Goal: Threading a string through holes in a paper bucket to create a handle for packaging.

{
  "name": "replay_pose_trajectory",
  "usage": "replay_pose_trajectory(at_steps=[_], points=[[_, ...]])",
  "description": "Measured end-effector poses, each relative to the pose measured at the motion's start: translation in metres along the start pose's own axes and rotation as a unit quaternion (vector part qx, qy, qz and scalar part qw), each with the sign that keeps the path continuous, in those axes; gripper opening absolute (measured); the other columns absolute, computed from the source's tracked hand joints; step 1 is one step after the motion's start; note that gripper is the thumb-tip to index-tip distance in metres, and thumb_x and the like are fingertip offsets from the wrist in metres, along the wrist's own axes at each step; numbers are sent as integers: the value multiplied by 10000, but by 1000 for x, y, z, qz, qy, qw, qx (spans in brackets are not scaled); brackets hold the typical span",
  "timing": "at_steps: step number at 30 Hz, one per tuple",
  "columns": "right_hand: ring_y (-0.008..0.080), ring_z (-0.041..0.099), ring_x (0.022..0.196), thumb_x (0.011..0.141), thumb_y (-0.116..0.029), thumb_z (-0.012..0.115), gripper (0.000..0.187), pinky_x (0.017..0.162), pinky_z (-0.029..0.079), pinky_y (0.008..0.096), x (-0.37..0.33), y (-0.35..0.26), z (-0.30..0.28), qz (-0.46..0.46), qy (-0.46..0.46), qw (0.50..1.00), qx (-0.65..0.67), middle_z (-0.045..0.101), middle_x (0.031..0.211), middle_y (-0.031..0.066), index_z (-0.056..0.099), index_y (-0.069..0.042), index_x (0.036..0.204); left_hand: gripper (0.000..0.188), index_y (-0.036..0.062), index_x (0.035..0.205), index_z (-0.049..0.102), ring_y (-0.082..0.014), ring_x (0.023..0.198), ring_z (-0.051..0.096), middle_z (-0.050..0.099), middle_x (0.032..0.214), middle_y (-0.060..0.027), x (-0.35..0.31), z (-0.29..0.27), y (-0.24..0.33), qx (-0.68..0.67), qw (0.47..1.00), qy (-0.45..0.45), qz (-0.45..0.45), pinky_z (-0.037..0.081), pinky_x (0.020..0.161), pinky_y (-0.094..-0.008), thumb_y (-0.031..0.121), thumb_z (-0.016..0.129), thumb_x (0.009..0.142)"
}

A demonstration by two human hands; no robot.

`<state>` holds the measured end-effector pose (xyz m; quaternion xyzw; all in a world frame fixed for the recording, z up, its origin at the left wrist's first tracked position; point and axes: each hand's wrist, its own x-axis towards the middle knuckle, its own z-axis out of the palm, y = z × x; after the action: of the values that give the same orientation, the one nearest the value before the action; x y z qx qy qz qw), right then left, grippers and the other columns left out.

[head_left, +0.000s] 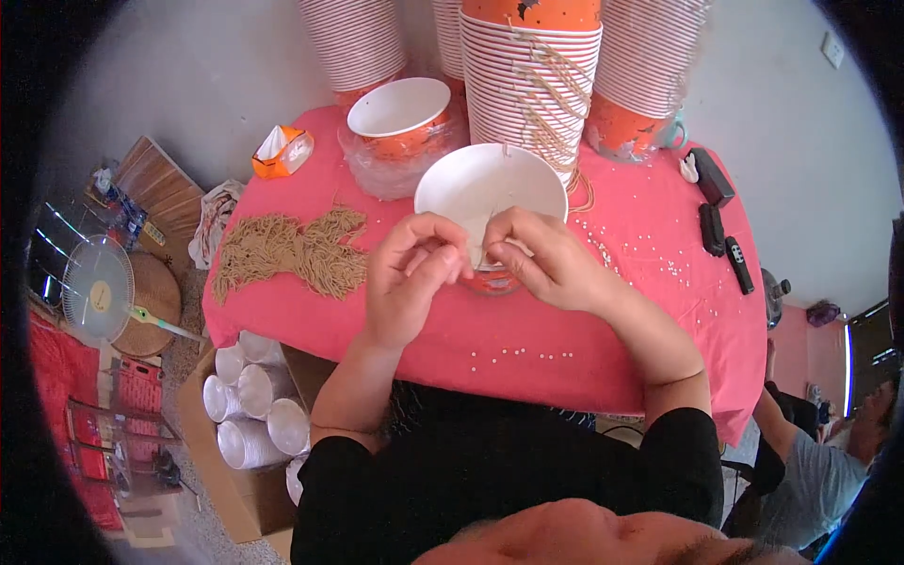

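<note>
At the near rim of the white-lined orange bucket (440,193), which stands on the pink cloth (452,330) before a tall bucket stack (494,89), the left hand (407,262) and the right hand (546,259) face each other just apart, each curled inward; whether either is clamped on something thin I cannot tell; a small piece let slip there might drop into the bucket or be lost among the white beads (605,252) strewn to the right; a careless brush of the right hand could sweep those beads off the cloth; the bucket itself could tip or slide if tugged sharply, since nothing visible anchors it; the cord loops (554,132) hanging from the stack could snag if the right hand reached back; the tan cord pile (292,254) on the left, loosely heaped, could tangle if strands were pulled out hastily.
</note>
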<state>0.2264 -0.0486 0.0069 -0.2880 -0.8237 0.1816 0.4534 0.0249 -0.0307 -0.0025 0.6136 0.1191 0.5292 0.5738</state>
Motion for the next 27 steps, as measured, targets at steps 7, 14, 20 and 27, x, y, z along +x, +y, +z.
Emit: replay_pose_trajectory(at_steps=[7,14,20,27], points=[[257,601,723,944,-25,526,49,632,474,344,-1,3,0,53,44,995,76,574,823,124,491,-28,977,177,-3,1007,631,-128,735,596,622,869,-59,10,2,8,366,926,17,87,472,663,-255,-33,651,834],[272,603,682,946,-42,535,58,614,473,364,-1,10,-1,62,58,996,34,575,775,133,491,-35,984,135,19,944,665,-236,809,655,658,883,-110,7,6,14,432,897,4,95,498,707,-326,1,680,811],[297,614,692,940,-44,542,55,605,472,374,1,7,-5,58,56,997,12,582,786,145,499,-37,974,105,19,917,660,-287,837,637,663,869,-111,9,-3,14,492,867,-9,76,469,812,-386,77,679,831],[332,633,806,861,-30,602,120,645,508,402,7,-1,-7,-18,79,991,-106,605,975,120,518,-57,944,73,15,885,650,-289,811,632,657,837,-117,13,0,10,422,906,32,32,471,773,-371,71,664,840]])
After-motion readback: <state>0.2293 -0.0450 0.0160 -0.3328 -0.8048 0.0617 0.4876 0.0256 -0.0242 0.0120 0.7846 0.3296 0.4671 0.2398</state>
